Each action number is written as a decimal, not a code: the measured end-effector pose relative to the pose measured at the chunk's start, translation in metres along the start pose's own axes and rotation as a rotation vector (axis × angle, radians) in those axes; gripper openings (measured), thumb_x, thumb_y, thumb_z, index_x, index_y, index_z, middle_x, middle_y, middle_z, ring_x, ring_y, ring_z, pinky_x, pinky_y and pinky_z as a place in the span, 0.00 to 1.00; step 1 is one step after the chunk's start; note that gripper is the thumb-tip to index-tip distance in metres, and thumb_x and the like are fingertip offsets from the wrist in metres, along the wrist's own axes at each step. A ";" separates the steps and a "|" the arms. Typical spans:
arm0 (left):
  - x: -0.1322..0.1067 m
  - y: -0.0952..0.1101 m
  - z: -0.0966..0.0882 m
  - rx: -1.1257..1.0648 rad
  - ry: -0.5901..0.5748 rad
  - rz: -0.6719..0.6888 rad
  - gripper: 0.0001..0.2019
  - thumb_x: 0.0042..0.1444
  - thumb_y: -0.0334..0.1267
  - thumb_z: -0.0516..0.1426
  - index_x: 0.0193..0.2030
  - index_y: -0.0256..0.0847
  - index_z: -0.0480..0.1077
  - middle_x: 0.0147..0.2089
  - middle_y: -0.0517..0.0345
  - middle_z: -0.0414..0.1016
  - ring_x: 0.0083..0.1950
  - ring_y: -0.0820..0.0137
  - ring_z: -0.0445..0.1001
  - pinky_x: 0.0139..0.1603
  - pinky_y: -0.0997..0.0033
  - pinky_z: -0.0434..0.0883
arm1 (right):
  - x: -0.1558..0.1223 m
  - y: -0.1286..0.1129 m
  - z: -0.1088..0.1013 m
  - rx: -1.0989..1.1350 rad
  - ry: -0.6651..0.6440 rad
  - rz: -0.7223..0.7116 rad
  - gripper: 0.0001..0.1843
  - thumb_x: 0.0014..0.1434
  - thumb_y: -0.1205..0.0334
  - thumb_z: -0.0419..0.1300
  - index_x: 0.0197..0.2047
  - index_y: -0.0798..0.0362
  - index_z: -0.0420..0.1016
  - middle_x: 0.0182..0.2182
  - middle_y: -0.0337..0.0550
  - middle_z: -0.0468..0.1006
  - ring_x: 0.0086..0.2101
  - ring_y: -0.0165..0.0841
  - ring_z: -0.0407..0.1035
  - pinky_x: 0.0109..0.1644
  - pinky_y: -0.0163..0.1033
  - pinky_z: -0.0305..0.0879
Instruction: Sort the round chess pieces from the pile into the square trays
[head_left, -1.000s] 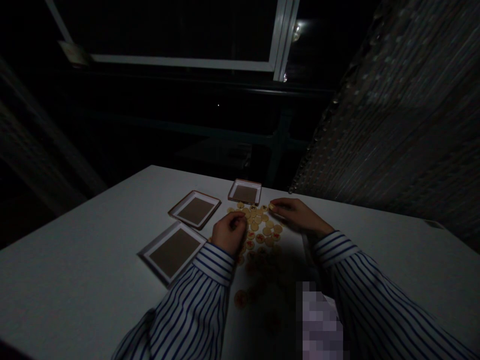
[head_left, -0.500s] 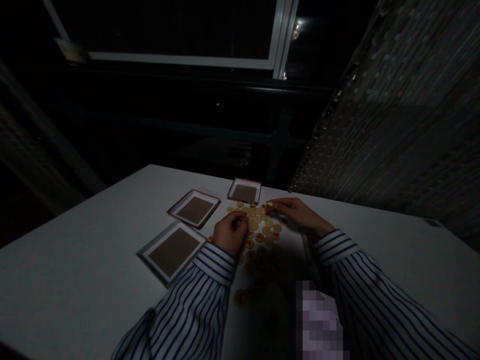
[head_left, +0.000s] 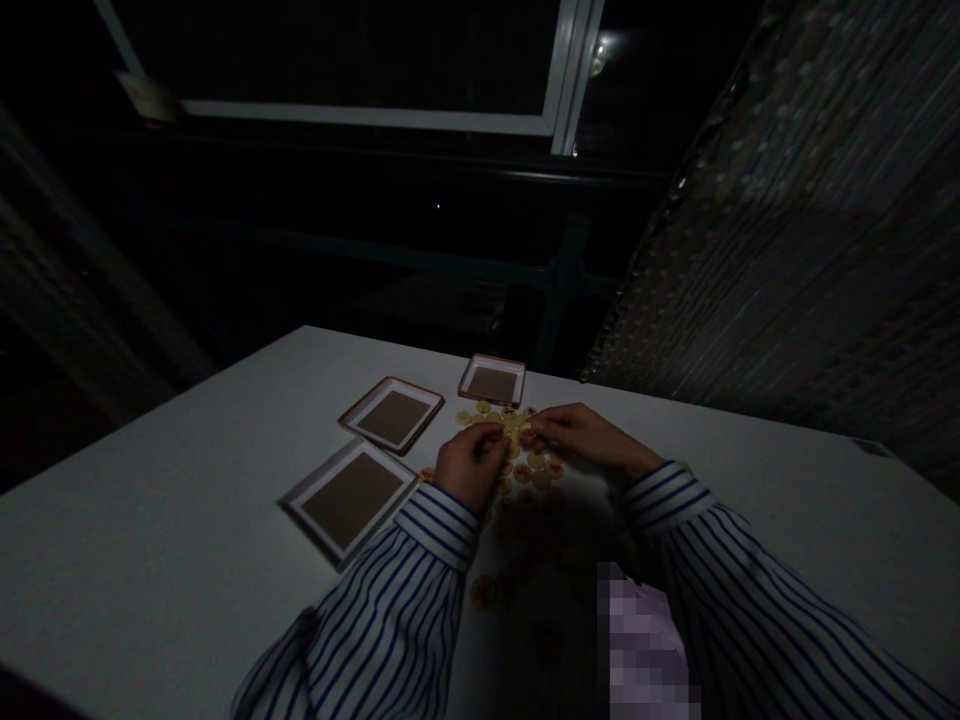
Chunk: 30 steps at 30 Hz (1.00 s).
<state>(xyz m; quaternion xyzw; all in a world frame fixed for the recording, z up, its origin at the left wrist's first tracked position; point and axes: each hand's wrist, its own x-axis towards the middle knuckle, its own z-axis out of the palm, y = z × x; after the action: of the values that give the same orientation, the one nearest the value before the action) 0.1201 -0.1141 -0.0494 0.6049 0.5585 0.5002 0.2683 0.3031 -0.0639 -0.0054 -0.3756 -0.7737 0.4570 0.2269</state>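
Note:
Several round, pale xiangqi pieces (head_left: 523, 473), some with red or dark marks, lie loosely spread on the white table (head_left: 210, 430). Over the left part of the spread is my left hand (head_left: 469, 468), fingers curled and tips pinched together; what they hold, if anything, is hidden. From the right comes my right hand (head_left: 592, 440), thumb and fingertips closed on a red-marked xiangqi piece (head_left: 526, 432). The fingertips of both hands are a short gap apart. Pieces nearer my body sit in deep shadow.
Three shallow box trays or lids with brown bottoms stand on the table: a near-left one (head_left: 294, 500), one behind it (head_left: 352, 418), and a far one (head_left: 491, 359) behind the pieces. A beaded curtain (head_left: 780, 260) hangs at right. The table's far edge faces a dark window area.
My right hand has moved left and toward me, carrying a piece closer to my left hand. My left hand has shifted slightly right. The trays stay put; the camera view has shifted a little.

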 end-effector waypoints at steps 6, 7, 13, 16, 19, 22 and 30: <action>0.000 0.001 0.000 -0.052 -0.040 0.005 0.11 0.47 0.39 0.59 0.38 0.39 0.73 0.31 0.57 0.76 0.32 0.71 0.73 0.35 0.73 0.70 | 0.000 -0.007 0.008 0.048 -0.028 0.017 0.19 0.53 0.49 0.56 0.35 0.58 0.73 0.28 0.41 0.75 0.29 0.28 0.67 0.34 0.33 0.63; 0.000 0.002 0.000 -0.067 -0.046 0.001 0.11 0.47 0.39 0.59 0.37 0.39 0.73 0.31 0.57 0.76 0.31 0.72 0.73 0.34 0.74 0.69 | 0.000 -0.009 0.009 0.055 -0.029 0.022 0.18 0.53 0.49 0.56 0.35 0.58 0.73 0.27 0.40 0.75 0.29 0.28 0.67 0.33 0.33 0.62; 0.000 0.004 0.002 -0.205 -0.071 -0.056 0.10 0.45 0.40 0.59 0.34 0.39 0.73 0.27 0.58 0.75 0.28 0.73 0.72 0.29 0.76 0.69 | 0.000 -0.013 0.012 0.076 -0.011 0.005 0.17 0.54 0.50 0.56 0.33 0.57 0.72 0.28 0.41 0.75 0.27 0.27 0.68 0.31 0.32 0.63; 0.001 0.006 0.002 -0.349 -0.070 -0.128 0.10 0.44 0.40 0.59 0.33 0.38 0.72 0.27 0.57 0.76 0.28 0.72 0.73 0.29 0.74 0.70 | 0.000 -0.012 0.014 0.096 0.013 0.010 0.16 0.53 0.51 0.57 0.37 0.56 0.72 0.30 0.41 0.76 0.29 0.28 0.69 0.32 0.33 0.65; 0.003 0.007 0.002 -0.432 -0.018 -0.178 0.10 0.42 0.39 0.61 0.31 0.37 0.71 0.27 0.56 0.76 0.29 0.71 0.74 0.31 0.73 0.72 | 0.000 -0.012 0.016 0.128 0.020 -0.032 0.19 0.51 0.54 0.59 0.45 0.55 0.70 0.34 0.42 0.77 0.34 0.31 0.71 0.38 0.36 0.67; 0.004 0.006 0.002 -0.456 0.015 -0.189 0.11 0.40 0.40 0.62 0.30 0.36 0.71 0.27 0.55 0.76 0.30 0.70 0.75 0.32 0.72 0.72 | 0.000 -0.013 0.019 0.070 0.025 -0.109 0.23 0.50 0.57 0.60 0.49 0.55 0.69 0.37 0.43 0.77 0.38 0.32 0.70 0.43 0.39 0.66; 0.003 0.005 0.002 -0.438 0.010 -0.222 0.12 0.41 0.41 0.61 0.32 0.35 0.72 0.29 0.54 0.77 0.31 0.70 0.75 0.34 0.71 0.72 | 0.000 -0.015 0.021 -0.177 0.107 -0.152 0.18 0.52 0.55 0.57 0.45 0.55 0.72 0.36 0.44 0.77 0.36 0.33 0.70 0.41 0.37 0.66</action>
<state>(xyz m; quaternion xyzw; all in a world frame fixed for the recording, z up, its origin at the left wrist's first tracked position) 0.1240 -0.1122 -0.0446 0.4647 0.5009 0.5799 0.4437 0.2829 -0.0793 -0.0026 -0.3581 -0.8242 0.3475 0.2677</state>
